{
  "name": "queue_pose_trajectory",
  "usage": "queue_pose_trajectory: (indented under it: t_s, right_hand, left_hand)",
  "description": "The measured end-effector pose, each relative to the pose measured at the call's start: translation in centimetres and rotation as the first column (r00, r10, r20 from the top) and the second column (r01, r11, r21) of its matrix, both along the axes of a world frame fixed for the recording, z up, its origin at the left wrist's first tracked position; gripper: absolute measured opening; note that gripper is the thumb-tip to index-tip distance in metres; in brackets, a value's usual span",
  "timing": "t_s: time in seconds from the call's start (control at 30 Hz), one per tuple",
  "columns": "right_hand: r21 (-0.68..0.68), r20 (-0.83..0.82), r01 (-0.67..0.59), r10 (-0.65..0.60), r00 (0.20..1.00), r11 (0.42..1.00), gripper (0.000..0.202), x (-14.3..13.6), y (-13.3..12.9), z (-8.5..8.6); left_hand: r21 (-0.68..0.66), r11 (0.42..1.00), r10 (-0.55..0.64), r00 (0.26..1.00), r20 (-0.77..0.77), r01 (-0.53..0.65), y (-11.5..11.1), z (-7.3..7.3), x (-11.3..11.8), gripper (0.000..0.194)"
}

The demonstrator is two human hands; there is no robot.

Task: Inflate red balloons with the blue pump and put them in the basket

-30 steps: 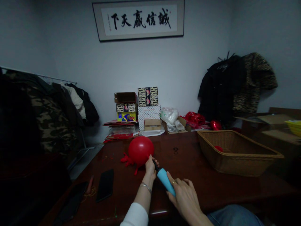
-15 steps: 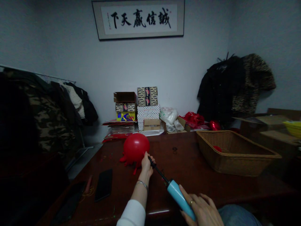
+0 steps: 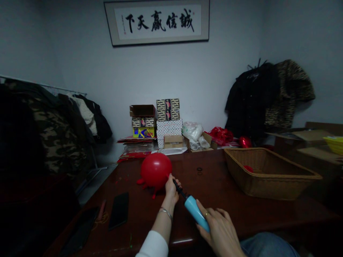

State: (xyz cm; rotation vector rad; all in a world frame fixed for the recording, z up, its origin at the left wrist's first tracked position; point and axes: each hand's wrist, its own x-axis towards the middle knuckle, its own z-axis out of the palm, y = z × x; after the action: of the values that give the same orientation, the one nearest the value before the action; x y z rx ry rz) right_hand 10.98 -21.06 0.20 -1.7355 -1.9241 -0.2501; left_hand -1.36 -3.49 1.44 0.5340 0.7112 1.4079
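Note:
A rounded red balloon with small red nubs on its underside rests low over the dark wooden table. My left hand is closed where the balloon's neck meets the black nozzle of a hand pump; the neck itself is hidden by the fingers. The pump's light blue barrel slants down to the right. Around its lower end my right hand is wrapped, a ring on one finger. Only a short stretch of black rod shows between barrel and nozzle.
A wicker basket with something red inside stands at the right. Two dark flat devices, one a phone-like slab, lie at the left. Small dark rings lie mid-table. Stacked boxes stand behind the table.
The blue barrel and my right hand have moved up and left, closer to my left hand, so less rod shows. The balloon looks slightly larger, and my left hand has shifted slightly right.

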Motion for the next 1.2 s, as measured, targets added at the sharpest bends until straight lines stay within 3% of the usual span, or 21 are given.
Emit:
queue_pose_trajectory:
  t_s: [0.27, 0.57, 0.87, 1.07, 1.2]
  right_hand:
    - [-0.083, 0.016, 0.03, -0.029, 0.999, 0.996, 0.049, -1.4, 1.9, 1.1]
    - [-0.086, 0.027, 0.041, -0.038, 0.999, 0.995, 0.061, -1.4, 2.0, -0.3]
    - [-0.001, 0.022, 0.037, -0.037, 0.999, 0.999, 0.059, -0.8, 1.1, -1.2]
    - [0.06, 0.031, -0.014, 0.012, 0.999, 0.998, 0.064, 0.7, -0.1, -2.6]
    - [0.058, 0.029, -0.013, 0.011, 1.0, 0.998, 0.063, 2.6, -1.0, -4.1]
  left_hand:
    - [-0.037, 0.999, 0.009, 1.0, -0.019, -0.01, -0.7, -0.7, 0.8, 0.035]
    - [-0.055, 0.999, 0.002, 1.0, 0.004, -0.001, -0.7, -1.0, 0.6, 0.032]
    - [-0.061, 0.998, 0.018, 0.998, 0.06, -0.015, -0.3, -1.2, 0.8, 0.024]
    - [-0.086, 0.995, 0.066, 0.994, 0.082, -0.059, 1.2, -1.2, 0.2, 0.024]
    - [-0.053, 0.998, 0.033, 0.999, 0.029, -0.031, 1.8, -0.6, -1.1, 0.029]
